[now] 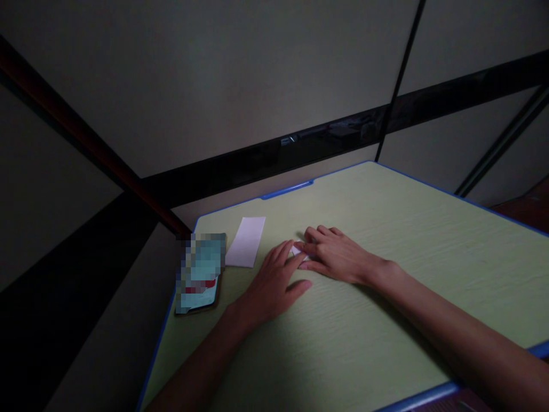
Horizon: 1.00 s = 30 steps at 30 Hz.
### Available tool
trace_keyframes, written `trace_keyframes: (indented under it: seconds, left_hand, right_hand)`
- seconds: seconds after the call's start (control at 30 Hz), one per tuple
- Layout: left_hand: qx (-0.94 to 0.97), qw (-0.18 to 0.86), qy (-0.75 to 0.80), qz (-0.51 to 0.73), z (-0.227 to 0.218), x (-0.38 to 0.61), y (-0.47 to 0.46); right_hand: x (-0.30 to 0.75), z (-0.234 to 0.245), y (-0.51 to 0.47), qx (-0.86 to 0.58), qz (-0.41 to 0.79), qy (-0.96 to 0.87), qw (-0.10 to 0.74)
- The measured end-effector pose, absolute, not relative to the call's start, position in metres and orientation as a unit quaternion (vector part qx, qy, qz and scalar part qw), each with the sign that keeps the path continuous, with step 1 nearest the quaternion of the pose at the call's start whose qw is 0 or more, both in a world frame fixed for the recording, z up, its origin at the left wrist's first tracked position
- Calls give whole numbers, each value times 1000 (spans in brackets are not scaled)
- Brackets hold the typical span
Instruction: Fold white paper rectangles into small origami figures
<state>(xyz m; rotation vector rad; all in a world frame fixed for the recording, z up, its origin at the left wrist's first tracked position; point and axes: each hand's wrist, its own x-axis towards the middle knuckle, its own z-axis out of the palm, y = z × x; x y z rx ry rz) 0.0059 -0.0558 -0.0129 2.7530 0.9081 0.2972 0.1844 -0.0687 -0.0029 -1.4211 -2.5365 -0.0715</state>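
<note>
A small piece of white paper (295, 250) lies on the table between my hands, mostly covered by fingers. My left hand (277, 280) rests with its fingers stretched out, the index fingertip at the paper and the thumb held apart. From the other side my right hand (337, 252) has its index finger and thumb closed about the paper, while its other fingers are curled. Whether the paper is folded cannot be made out under the fingers. A larger white sheet (247, 243), longish in shape, lies flat beyond my left hand.
At the table's left edge a phone (199, 280) with a lit, blurred screen leans or lies in a brown case. The pale green table (429, 240) has a blue rim. Behind it stand light cabinet panels (257, 74) with a dark glossy band (257, 163).
</note>
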Motion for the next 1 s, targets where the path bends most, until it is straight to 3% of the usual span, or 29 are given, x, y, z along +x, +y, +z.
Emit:
trace_keyframes:
  seconds: [1.0]
  left_hand:
    - [938, 96, 322, 86, -12, 4, -56]
  right_hand:
    - [197, 10, -74, -471, -1, -874, 115]
